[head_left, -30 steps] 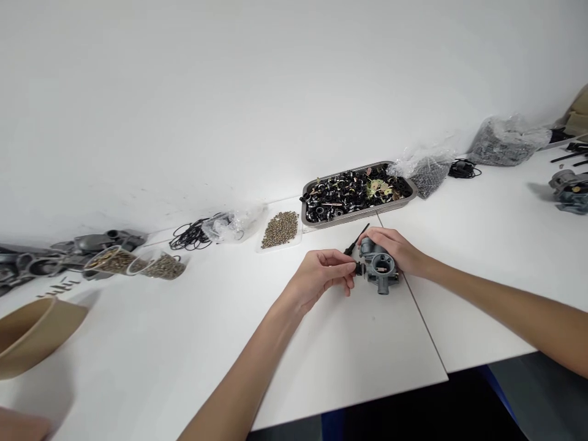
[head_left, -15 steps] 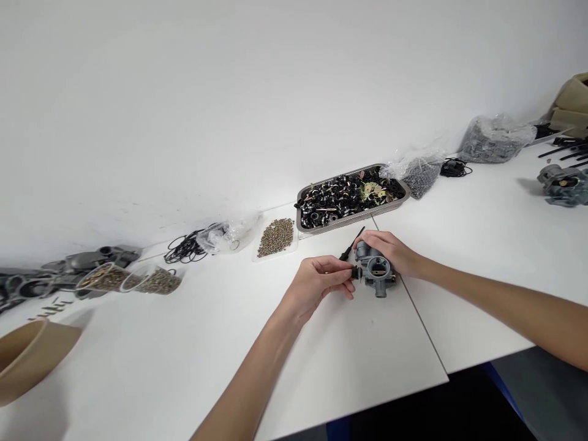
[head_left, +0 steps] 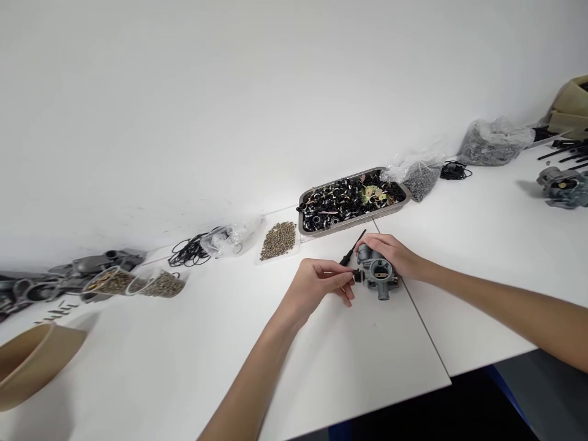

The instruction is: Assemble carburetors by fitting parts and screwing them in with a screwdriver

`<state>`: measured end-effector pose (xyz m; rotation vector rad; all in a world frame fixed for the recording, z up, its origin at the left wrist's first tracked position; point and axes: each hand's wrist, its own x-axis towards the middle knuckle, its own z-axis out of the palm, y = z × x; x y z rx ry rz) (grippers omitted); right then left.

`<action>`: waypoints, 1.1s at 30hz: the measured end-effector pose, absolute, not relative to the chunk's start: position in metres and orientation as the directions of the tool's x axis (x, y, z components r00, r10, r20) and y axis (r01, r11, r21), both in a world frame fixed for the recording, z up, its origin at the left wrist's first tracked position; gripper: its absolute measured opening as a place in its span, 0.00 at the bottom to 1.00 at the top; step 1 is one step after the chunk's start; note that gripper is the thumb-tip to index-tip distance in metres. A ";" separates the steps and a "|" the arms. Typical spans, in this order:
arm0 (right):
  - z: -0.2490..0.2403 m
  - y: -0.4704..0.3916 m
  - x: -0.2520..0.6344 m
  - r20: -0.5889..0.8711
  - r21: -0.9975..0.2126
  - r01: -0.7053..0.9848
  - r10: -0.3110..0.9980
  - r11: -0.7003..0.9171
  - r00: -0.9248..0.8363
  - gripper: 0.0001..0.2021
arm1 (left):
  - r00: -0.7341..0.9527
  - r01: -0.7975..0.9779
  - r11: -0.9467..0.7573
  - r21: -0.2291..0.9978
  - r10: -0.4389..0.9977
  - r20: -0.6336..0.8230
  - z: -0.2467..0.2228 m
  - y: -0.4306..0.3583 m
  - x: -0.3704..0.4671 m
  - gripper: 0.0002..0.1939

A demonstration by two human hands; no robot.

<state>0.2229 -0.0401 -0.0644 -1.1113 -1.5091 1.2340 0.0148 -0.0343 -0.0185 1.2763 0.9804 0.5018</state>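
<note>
A grey metal carburetor (head_left: 380, 269) rests on the white table with its round bore facing me. My right hand (head_left: 390, 252) is wrapped round its upper right side, thumb and fingers gripping the body. My left hand (head_left: 324, 278) pinches a small black cap-like fitting (head_left: 358, 276) between thumb and fingertips at the carburetor's left side; the fitting touches the body there. Behind my left fingers lies a black screwdriver (head_left: 351, 250), its thin tip pointing away to the upper right and its handle partly hidden by the hand.
A metal tray (head_left: 331, 231) of black and brass-coloured parts stands against the wall. Left of it is a shallow plastic tray (head_left: 294, 251) of small brass pieces. Tipped cups (head_left: 160, 285), a tan container (head_left: 46, 355), bagged parts (head_left: 493, 144) and another carburetor (head_left: 563, 185) lie farther out.
The whole view has shifted slightly, with everything a little lower and to the right. Both hands keep their grips, and the black fitting stays at the carburetor's left side.
</note>
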 end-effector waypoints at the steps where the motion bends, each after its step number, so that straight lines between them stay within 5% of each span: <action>1: -0.064 -0.040 0.223 0.083 -0.988 0.109 0.971 0.110 -0.223 0.19 | 0.546 0.223 0.252 0.942 0.768 -0.335 -0.014 -0.035 0.012 0.09; 11: -0.058 -0.043 0.221 0.069 -0.989 0.113 0.978 0.092 -0.196 0.19 | 0.734 0.369 0.295 0.881 0.490 -0.471 0.009 -0.046 -0.003 0.22; 17: -0.059 -0.042 0.223 0.042 -0.990 0.124 0.977 0.069 -0.208 0.20 | 0.674 0.305 0.243 0.921 0.627 -0.389 0.000 -0.032 -0.004 0.18; 20: -0.058 -0.043 0.223 0.012 -0.992 0.122 0.976 0.040 -0.217 0.22 | 0.502 0.393 0.043 0.919 0.827 -0.253 -0.006 -0.022 -0.006 0.17; 23: -0.056 -0.044 0.223 0.008 -0.993 0.117 0.973 0.036 -0.229 0.22 | 0.395 0.633 -0.181 0.753 0.912 -0.113 -0.017 -0.016 -0.006 0.16; 26: -0.056 -0.043 0.224 0.017 -0.991 0.122 0.972 0.047 -0.234 0.22 | 0.446 0.690 -0.269 0.672 0.889 -0.102 -0.031 -0.013 -0.005 0.09; 33: -0.060 -0.041 0.226 -0.005 -0.994 0.110 0.969 0.022 -0.248 0.23 | 0.390 0.414 -0.156 0.897 0.921 -0.020 -0.024 0.003 -0.019 0.11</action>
